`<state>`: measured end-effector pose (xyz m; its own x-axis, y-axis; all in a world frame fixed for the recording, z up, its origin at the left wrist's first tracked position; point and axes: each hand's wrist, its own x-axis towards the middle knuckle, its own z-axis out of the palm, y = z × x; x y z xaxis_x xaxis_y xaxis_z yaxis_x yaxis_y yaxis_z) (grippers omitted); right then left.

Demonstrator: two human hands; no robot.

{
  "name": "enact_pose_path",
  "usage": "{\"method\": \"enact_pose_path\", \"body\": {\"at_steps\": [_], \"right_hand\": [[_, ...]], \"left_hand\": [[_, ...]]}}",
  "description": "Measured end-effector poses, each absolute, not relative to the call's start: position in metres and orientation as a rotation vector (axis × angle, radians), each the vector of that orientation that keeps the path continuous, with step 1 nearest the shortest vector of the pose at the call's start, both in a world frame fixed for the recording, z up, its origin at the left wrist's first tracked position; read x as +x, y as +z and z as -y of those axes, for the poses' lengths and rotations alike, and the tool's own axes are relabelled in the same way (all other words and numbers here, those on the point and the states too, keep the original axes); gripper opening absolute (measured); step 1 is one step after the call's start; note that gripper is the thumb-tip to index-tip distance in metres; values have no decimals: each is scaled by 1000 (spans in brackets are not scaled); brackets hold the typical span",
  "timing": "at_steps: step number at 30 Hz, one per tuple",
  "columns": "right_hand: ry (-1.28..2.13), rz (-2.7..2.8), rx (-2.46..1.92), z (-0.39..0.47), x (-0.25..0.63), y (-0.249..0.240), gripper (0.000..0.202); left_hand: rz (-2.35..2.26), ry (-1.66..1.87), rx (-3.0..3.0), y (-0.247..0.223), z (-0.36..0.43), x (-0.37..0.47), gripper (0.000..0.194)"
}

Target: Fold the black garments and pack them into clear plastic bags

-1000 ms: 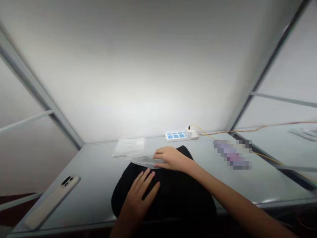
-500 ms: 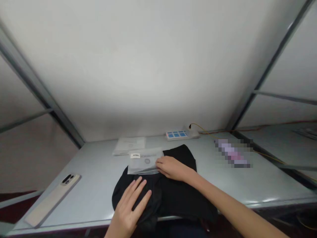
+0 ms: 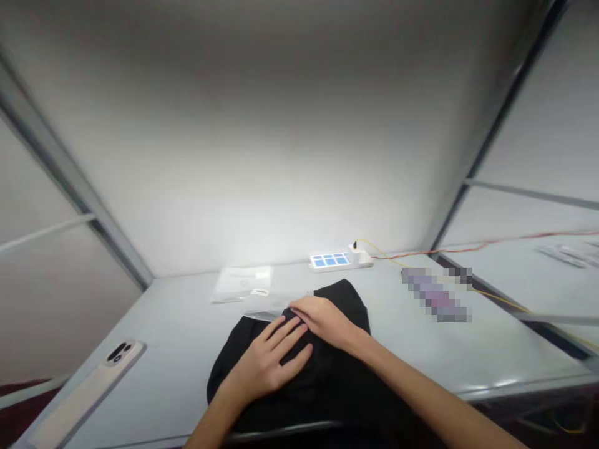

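A black piece of cloth (image 3: 344, 302), possibly a folded garment, lies at the front of the table. A translucent plastic bag (image 3: 266, 304) with a small white label rests on its far part. My right hand (image 3: 322, 318) has its fingers closed at the bag's near right edge. Spread over the bunched cloth is my left hand (image 3: 276, 358), its fingertips close to the right hand and to the bag's near edge. Whether cloth has entered the bag is hidden by the hands.
More flat plastic bags (image 3: 241, 282) lie behind at the left. A white power strip (image 3: 330, 260) stands by the back wall, with a yellow cable. A phone (image 3: 84, 393) lies at the front left, a blurred-out item (image 3: 435, 296) at the right.
My left hand has moved right and away from me, bunching the cloth up to the bag's near edge. My right hand stays at the bag, which now looks tilted and partly covered.
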<state>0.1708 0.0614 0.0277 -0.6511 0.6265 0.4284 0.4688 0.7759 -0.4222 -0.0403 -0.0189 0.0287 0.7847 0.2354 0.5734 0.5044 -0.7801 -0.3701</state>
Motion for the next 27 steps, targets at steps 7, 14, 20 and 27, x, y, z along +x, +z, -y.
{"method": "enact_pose_path", "body": {"at_steps": [7,14,20,27], "right_hand": [[327,2316,-814,-60,183,26,25],[335,2315,-868,-67,196,20,24],[483,2236,-930,-64,190,12,20],[666,2066,-946,-69,184,8,19]], "left_hand": [[961,-561,-2601,-10,-5,-50,69],[1671,-809,-2541,-14,-18,-45,94],[1763,-1071,-2283,-10,-23,-44,63],[1177,-782,-2568,-7,-24,-48,59]]}}
